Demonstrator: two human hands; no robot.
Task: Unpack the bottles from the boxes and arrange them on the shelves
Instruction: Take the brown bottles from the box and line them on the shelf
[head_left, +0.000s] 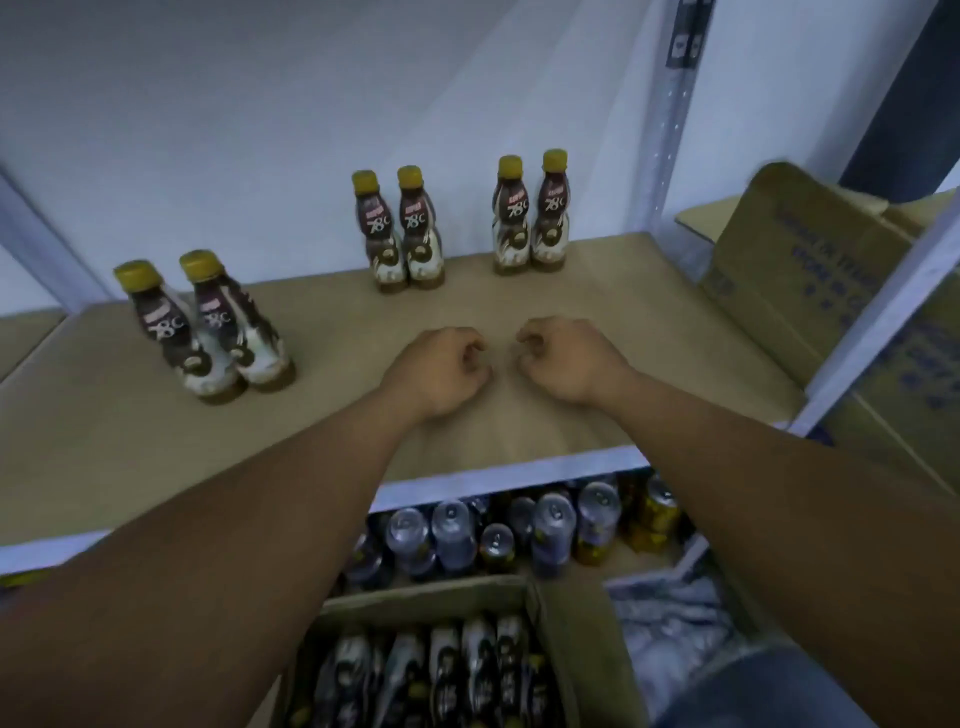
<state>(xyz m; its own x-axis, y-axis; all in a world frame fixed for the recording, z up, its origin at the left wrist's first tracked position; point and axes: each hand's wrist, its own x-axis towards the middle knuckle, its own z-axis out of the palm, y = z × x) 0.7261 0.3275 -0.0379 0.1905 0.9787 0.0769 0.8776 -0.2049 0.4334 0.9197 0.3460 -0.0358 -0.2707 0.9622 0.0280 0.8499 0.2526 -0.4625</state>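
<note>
Shelf board (597, 312) as landmark | left hand (436, 371) and right hand (569, 361) over its front middle, near each other, fingers curled, holding nothing | three bottle pairs upright on it: front-left (208, 322), back-middle (397, 234), back-right (532, 213) | open box of bottles (447, 670) below its front edge | cans (519, 525) on the level underneath
</note>
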